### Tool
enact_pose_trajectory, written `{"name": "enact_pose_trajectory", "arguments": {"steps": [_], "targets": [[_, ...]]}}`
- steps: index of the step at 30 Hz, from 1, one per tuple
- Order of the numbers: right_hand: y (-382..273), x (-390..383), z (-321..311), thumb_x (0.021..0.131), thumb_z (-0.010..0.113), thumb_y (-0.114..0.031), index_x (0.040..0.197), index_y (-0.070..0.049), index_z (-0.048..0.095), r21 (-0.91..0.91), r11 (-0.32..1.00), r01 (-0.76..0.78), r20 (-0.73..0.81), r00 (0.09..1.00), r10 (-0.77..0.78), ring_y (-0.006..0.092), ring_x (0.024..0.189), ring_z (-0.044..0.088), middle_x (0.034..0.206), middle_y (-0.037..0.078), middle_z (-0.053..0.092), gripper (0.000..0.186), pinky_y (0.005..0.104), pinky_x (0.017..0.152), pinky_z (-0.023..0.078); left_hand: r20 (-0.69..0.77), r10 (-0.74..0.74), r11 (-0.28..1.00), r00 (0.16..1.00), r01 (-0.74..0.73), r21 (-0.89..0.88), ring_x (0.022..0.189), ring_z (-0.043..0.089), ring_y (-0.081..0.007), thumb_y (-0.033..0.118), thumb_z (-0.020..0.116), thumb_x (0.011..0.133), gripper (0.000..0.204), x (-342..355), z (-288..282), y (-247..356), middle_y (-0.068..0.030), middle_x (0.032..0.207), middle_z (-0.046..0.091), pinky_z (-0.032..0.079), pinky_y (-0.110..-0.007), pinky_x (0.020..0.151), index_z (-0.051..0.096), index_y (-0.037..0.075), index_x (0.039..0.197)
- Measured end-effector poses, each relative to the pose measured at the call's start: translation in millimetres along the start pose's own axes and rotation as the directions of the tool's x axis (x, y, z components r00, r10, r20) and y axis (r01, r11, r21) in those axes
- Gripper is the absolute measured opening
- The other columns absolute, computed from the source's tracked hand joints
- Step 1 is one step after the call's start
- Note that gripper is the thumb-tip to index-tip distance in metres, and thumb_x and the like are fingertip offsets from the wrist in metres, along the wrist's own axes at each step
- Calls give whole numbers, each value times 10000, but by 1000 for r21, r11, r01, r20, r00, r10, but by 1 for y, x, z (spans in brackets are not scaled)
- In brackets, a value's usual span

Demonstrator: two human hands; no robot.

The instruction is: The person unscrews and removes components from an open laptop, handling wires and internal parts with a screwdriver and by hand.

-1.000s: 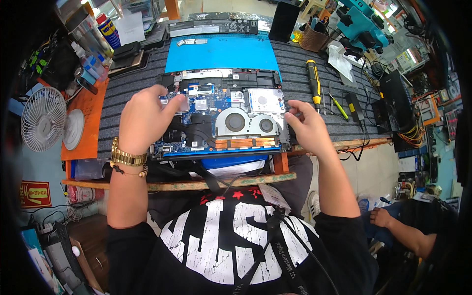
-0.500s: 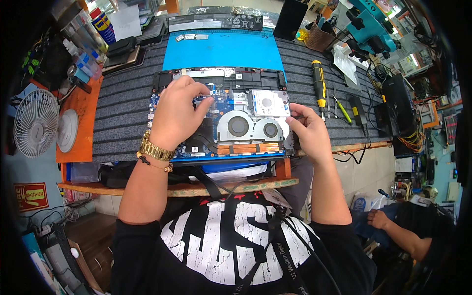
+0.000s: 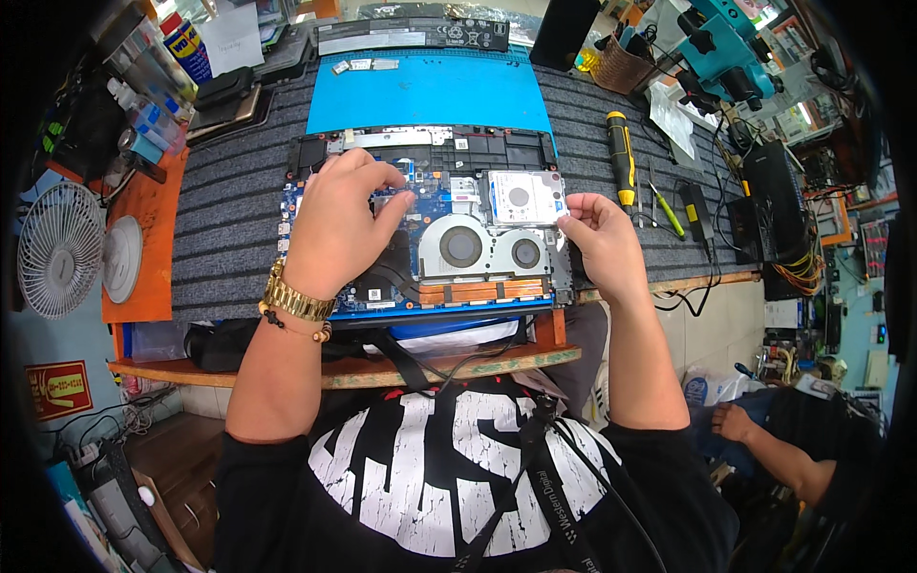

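An opened laptop [image 3: 382, 301] lies bottom up, showing a blue circuit board [image 3: 430, 205], two silver fans [image 3: 458, 250], copper heat pipes [image 3: 482, 288] and a silver hard drive [image 3: 521, 196] at upper right. My left hand [image 3: 344, 224] is over the board's left part, thumb and forefinger curled close together at small parts that I cannot make out. My right hand [image 3: 602, 239] pinches around the drive's lower right corner, at the laptop's right edge.
A blue mat [image 3: 425, 91] and a battery [image 3: 411, 35] lie behind the laptop. A yellow-black screwdriver [image 3: 621, 153], green tool [image 3: 669, 210] and black adapter [image 3: 697, 210] lie at right. A fan [image 3: 57, 244] stands left. Another person's hand [image 3: 734, 420] is at lower right.
My left hand has moved rightward further over the circuit board since a second ago. My right hand's fingers have drawn in closer on the drive's corner.
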State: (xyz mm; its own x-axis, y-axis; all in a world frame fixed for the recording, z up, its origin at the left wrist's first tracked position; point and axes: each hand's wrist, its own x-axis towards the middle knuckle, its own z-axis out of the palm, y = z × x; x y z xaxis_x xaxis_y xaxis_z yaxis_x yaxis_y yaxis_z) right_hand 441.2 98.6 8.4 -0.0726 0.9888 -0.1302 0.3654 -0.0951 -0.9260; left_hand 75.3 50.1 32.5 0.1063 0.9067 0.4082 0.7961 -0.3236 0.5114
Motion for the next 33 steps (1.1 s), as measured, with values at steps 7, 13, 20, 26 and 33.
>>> {"name": "enact_pose_trajectory", "arguments": {"steps": [7,13,20,26,33], "targets": [[-1,5,-2,1029,824,-109,1279,65,724,24,1000,-17,-20,1000,18,112,965,686,1076,51,757,321,276,890,572,-18,18,999,1000,-19,-27,898,690,-309,177,873,985,184,1,6,-5,-122,949,709,567,-430,810,834,20,1075],[-20,7,-9,1057,807,-124,1287,88,682,139,982,-129,63,991,121,113,753,694,990,70,772,336,264,660,554,-19,14,999,1000,-14,-38,861,669,-286,187,864,996,187,1,6,-4,-112,929,694,551,-420,777,834,19,1070],[-22,10,-8,1073,773,-99,1463,132,589,216,965,-146,100,987,127,145,685,728,997,107,786,490,256,497,503,-12,7,998,1000,-8,-61,789,649,-246,196,857,1007,195,2,4,-6,-104,911,685,541,-394,728,839,15,1077],[-17,11,-8,1108,731,-87,1512,113,582,314,930,-188,133,979,153,143,690,736,1018,119,795,474,259,503,527,-14,9,998,1000,-9,-65,746,645,-234,191,856,1008,193,2,4,-6,-100,911,693,537,-382,700,841,14,1083],[-21,14,-6,1128,704,-99,1505,84,598,463,875,-140,107,989,102,146,707,738,1060,106,782,433,260,511,543,-26,-3,998,1000,2,-65,744,652,-231,198,861,1004,199,-1,-1,-8,-100,916,703,544,-379,701,844,15,1079]]}}
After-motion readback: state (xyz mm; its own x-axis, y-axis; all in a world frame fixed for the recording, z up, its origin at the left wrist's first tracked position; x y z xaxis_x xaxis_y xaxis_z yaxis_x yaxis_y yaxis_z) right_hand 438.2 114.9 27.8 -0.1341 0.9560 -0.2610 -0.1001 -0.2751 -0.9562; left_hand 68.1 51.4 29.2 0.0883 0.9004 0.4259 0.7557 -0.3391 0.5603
